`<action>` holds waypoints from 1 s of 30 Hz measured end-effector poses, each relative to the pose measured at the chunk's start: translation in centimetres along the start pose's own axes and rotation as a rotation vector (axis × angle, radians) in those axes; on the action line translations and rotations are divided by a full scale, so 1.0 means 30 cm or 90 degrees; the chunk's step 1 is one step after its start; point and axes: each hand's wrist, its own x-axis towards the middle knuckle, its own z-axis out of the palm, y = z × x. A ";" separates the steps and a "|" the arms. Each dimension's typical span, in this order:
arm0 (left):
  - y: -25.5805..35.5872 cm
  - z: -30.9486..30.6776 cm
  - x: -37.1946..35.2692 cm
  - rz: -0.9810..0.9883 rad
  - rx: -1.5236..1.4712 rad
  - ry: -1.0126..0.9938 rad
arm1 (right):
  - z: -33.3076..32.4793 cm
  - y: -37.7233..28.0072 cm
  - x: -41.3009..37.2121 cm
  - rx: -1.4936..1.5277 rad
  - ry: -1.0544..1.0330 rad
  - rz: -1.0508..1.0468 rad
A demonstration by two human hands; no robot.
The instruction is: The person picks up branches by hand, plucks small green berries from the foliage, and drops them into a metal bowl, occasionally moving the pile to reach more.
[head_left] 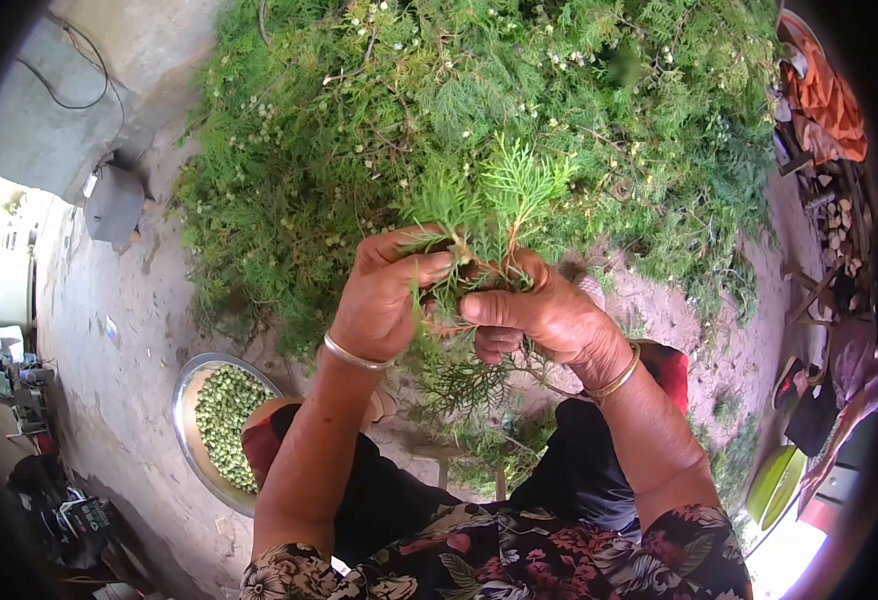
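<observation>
Both hands meet in the middle of the head view around a green conifer sprig (519, 195) with flat, scaly leaves. My left hand (394, 290) pinches at its left side, thumb and forefinger pressed together near a small pale bit. My right hand (549, 310) is closed on the reddish stem, thumb laid across it. Part of the sprig hangs below the hands. Beyond them lies a big heap of cut conifer branches (359, 150) dotted with small pale green cones. At the lower left, a metal basin (187, 440) holds many green cones (224, 420).
Stacked firewood (839, 235), an orange cloth (829, 100) and a green basin (777, 485) line the right side. A grey container (114, 203) stands by the left wall. Assorted items (29, 390) sit at the far left. My knees are below the hands.
</observation>
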 end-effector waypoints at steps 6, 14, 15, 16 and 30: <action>-0.066 -0.064 -0.011 0.295 0.363 -0.036 | -0.006 0.020 0.000 -0.026 -0.043 0.018; -0.019 -0.030 -0.001 -0.091 0.007 -0.084 | 0.021 0.050 -0.005 -0.051 -0.068 0.103; -0.019 -0.031 0.001 -0.086 -0.003 -0.095 | 0.022 0.052 -0.005 -0.042 -0.066 0.103; -0.017 -0.033 0.002 -0.080 -0.013 -0.107 | 0.023 0.052 -0.004 -0.034 -0.064 0.103; 0.083 -0.023 -0.013 0.113 0.567 -0.056 | -0.006 0.036 0.001 -0.046 0.001 0.135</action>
